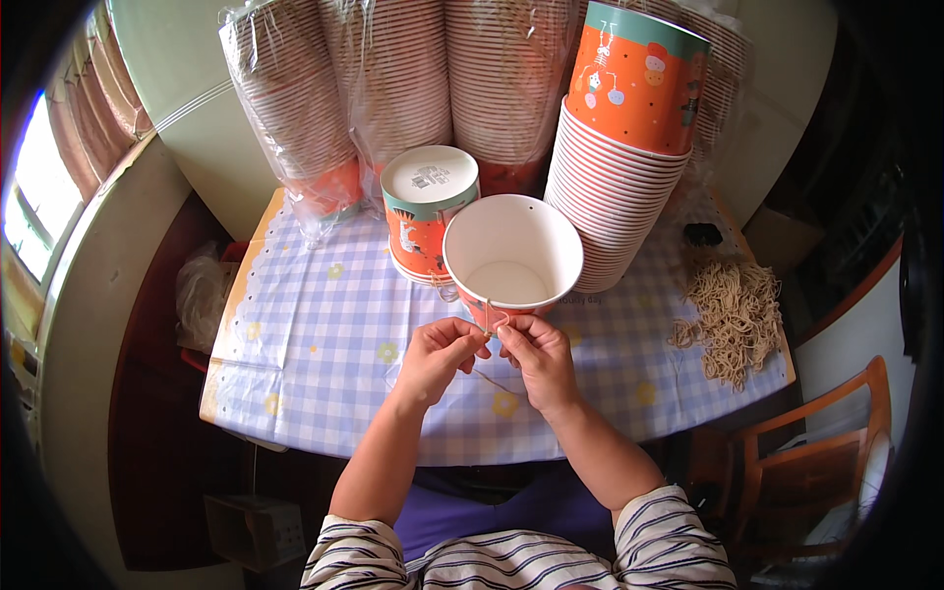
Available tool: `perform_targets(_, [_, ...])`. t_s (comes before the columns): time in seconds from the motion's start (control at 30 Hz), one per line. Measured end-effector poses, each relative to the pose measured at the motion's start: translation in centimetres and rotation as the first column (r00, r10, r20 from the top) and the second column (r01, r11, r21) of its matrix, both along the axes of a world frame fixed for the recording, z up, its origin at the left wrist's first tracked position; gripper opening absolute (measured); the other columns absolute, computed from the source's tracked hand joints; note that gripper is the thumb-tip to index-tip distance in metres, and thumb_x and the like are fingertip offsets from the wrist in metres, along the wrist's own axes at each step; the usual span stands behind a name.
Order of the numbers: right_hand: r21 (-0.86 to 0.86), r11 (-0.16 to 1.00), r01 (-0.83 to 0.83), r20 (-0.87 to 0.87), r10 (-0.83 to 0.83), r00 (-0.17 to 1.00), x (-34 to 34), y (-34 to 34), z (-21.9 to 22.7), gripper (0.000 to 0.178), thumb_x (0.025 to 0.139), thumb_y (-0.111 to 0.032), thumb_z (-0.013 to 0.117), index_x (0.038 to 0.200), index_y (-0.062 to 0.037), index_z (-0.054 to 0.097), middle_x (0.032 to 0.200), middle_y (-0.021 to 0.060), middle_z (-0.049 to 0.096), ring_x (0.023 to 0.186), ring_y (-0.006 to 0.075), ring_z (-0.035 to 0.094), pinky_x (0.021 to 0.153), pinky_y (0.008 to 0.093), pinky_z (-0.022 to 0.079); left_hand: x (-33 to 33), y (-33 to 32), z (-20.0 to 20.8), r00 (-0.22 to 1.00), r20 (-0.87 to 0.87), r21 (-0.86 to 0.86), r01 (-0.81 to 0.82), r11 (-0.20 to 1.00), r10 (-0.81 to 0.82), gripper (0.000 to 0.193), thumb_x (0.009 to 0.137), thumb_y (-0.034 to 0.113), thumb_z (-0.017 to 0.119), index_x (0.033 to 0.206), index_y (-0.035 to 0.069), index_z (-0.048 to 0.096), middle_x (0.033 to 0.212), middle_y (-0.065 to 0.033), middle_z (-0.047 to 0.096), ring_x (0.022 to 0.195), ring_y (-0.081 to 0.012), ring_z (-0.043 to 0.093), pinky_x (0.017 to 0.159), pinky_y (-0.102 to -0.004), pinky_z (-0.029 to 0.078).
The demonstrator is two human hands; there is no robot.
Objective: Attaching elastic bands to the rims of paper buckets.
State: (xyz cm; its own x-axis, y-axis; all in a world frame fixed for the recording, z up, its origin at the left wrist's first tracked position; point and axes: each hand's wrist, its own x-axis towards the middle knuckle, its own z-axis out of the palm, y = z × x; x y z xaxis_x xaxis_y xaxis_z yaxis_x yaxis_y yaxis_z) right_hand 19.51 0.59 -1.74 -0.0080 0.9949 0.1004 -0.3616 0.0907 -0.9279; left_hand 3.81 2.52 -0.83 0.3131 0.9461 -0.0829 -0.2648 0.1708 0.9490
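An open paper bucket (512, 228), white inside with a green rim and orange outside, stands upright at the table's middle. Both hands are at its near side. Thin beige cord (489, 313) hangs over that side, rising from between the fingers to just below the rim. My left hand (433, 359) pinches the cord between thumb and forefinger. Close beside it, my right hand (545, 362) is closed in a pinch on the same cord. A loose tail trails below the fingers. One small hole shows in the bucket's far wall.
Behind, an upside-down orange bucket (431, 175) stands at left, and a tall nested stack (615, 187) at right. Plastic-wrapped stacks (393, 84) line the back. A pile of beige cords (736, 315) lies on the right of the checked tablecloth (315, 364). A wooden chair (757, 482) stands at lower right.
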Motion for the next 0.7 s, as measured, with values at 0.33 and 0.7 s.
perform_targets(0.33, [-0.005,1.0,0.03,0.015,-0.03,0.999,0.08,0.03,-0.16,0.015,0.087,-0.015,0.063,0.092,-0.0011,0.064,0.078,0.0003,0.062,0.067,0.0059,0.054,0.063,0.0206,0.046,0.06,-0.02,-0.06,0.999,-0.03,0.037,-0.03,0.999,0.031,0.007,0.081,0.006,0.06,0.081,0.0,0.063,0.069,-0.0041,0.063,0.057,-0.0046,0.049,0.051,-0.019,0.037])
perform_targets(0.7, [0.002,0.997,0.082,-0.001,-0.082,0.997,-0.3,0.01,0.01,0.013,0.086,-0.017,0.065,0.09,-0.0041,0.065,0.069,-0.003,0.058,0.06,0.0033,0.049,0.054,0.0183,0.036,0.04,-0.06,-0.13,0.997,-0.035,0.041,-0.062,0.997,0.064,0.006,0.079,0.003,0.057,0.079,0.0,0.062,0.069,-0.0031,0.062,0.062,-0.0058,0.053,0.055,-0.02,0.038])
